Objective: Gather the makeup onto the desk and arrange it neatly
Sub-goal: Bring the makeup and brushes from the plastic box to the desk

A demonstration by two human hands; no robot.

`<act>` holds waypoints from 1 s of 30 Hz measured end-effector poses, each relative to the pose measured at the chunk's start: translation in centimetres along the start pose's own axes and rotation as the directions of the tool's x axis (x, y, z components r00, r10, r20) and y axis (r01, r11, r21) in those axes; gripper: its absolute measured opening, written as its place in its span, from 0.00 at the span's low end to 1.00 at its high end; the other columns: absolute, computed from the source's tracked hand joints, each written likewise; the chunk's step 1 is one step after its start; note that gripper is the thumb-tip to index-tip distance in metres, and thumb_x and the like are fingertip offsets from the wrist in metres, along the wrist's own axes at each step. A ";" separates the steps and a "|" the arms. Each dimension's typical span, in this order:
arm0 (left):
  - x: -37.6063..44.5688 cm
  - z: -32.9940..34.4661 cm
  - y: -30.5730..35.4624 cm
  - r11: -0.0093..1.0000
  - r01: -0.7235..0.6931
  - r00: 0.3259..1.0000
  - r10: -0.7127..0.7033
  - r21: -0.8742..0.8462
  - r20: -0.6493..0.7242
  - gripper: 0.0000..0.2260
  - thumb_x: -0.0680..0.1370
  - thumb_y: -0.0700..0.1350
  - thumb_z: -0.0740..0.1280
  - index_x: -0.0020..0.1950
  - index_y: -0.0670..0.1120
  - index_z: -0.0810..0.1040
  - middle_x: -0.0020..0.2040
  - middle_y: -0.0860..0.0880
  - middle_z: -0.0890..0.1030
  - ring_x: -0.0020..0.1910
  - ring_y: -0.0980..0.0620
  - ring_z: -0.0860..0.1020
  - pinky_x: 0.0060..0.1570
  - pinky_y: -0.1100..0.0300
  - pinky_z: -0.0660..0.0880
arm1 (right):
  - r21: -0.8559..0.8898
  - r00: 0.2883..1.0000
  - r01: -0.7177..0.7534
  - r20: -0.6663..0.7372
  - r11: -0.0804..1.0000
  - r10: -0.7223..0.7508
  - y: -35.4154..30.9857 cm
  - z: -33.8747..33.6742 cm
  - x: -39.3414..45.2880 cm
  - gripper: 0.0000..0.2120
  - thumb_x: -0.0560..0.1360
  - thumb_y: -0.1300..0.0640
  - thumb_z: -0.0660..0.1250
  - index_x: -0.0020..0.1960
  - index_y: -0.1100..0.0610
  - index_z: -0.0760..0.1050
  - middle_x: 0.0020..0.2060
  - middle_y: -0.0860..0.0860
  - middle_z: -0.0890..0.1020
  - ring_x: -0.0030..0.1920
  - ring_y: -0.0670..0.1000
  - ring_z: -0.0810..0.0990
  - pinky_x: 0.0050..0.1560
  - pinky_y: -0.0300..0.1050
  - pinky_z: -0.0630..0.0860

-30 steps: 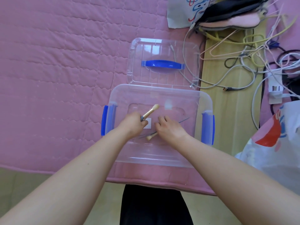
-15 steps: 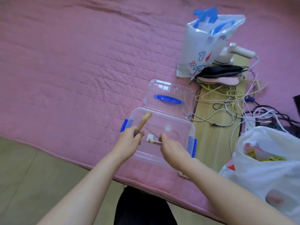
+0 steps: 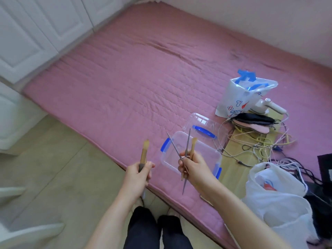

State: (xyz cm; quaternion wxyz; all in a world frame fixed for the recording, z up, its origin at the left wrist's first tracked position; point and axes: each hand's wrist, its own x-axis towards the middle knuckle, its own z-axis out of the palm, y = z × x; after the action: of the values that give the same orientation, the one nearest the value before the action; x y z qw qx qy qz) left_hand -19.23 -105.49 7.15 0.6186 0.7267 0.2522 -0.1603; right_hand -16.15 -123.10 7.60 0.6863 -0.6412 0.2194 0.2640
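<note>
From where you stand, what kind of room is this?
Most likely a bedroom at home. A pink quilted mattress lies straight on the floor, white panelled cupboard doors stand along one side, and a clear plastic storage box sits on the mattress beside a tangle of cables and plastic bags.

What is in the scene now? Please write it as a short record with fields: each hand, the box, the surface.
left hand: grips one makeup brush, bristles up
right hand: holds a second brush and two thin grey tools
clear box: open, on the pink mattress, looks empty
lid: lies behind the box, blue handle up
desk: not in view
</note>
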 end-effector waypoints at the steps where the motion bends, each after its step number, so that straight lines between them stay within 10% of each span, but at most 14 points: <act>1: -1.1 -0.8 0.1 0.999 0.011 1.000 -0.012 -0.052 -0.019 0.10 0.81 0.41 0.61 0.44 0.39 0.78 0.26 0.52 0.69 0.23 0.54 0.65 0.25 0.65 0.65 | 0.020 0.999 -0.009 0.034 1.000 0.008 -0.4 1.1 -1.0 0.11 0.79 0.67 0.51 0.48 0.55 0.69 0.31 0.48 0.73 0.31 0.47 0.71 0.32 0.40 0.65; 9: -7.9 -7.7 -1.0 0.925 0.064 0.962 -0.157 -0.374 -0.224 0.10 0.82 0.42 0.58 0.48 0.37 0.75 0.28 0.50 0.68 0.24 0.55 0.65 0.23 0.67 0.63 | 0.020 0.963 -0.084 0.259 0.996 0.076 -0.3 10.8 -6.0 0.11 0.78 0.70 0.54 0.47 0.58 0.71 0.33 0.52 0.76 0.31 0.49 0.73 0.32 0.41 0.67; 30: -14.4 -36.3 -5.3 0.879 -0.024 0.871 -0.215 -0.477 -0.441 0.10 0.81 0.44 0.60 0.48 0.41 0.79 0.30 0.50 0.74 0.26 0.55 0.71 0.26 0.67 0.69 | -0.115 0.837 0.014 0.545 0.993 0.051 -0.4 40.5 -10.1 0.09 0.79 0.68 0.59 0.55 0.61 0.75 0.42 0.52 0.81 0.32 0.47 0.75 0.28 0.38 0.66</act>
State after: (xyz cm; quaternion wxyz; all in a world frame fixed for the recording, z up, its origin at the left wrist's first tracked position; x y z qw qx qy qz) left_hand -36.98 -71.82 17.30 0.6836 0.5588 0.4657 0.0595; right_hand -25.17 -83.63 17.65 0.6799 -0.5754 0.0051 0.4546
